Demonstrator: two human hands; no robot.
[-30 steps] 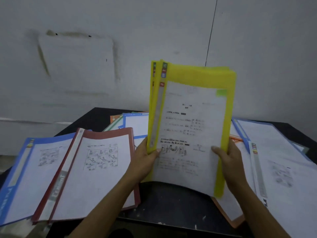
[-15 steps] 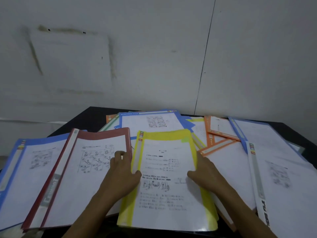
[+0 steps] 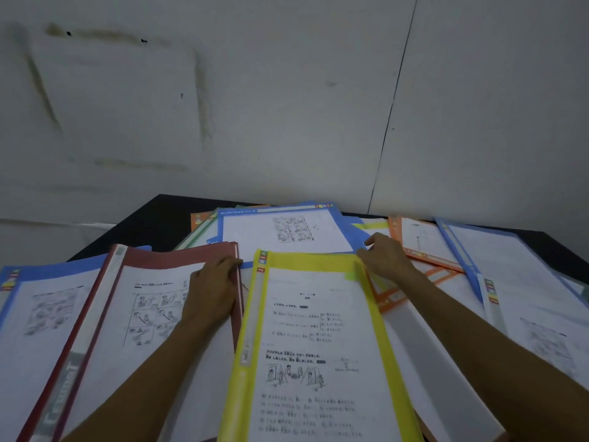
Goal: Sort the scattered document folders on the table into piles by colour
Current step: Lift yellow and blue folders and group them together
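Yellow folder (image 3: 314,330) lies flat, prob. as pile base; left grip (image 3: 212,291) curled over red folder (image 3: 143,330) edge, maybe squaring it; right grip (image 3: 389,258) apart or clamped: can't tell.

Black table (image 3: 153,224), red folder (image 3: 178,253) left, yellow folder (image 3: 306,261) ctr, orange folders (image 3: 430,259) right, blue folders (image 3: 63,271) overlapping all round

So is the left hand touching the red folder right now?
Touching. The head view shows the left hand resting on the red folder, its fingers curled over the folder's right edge.
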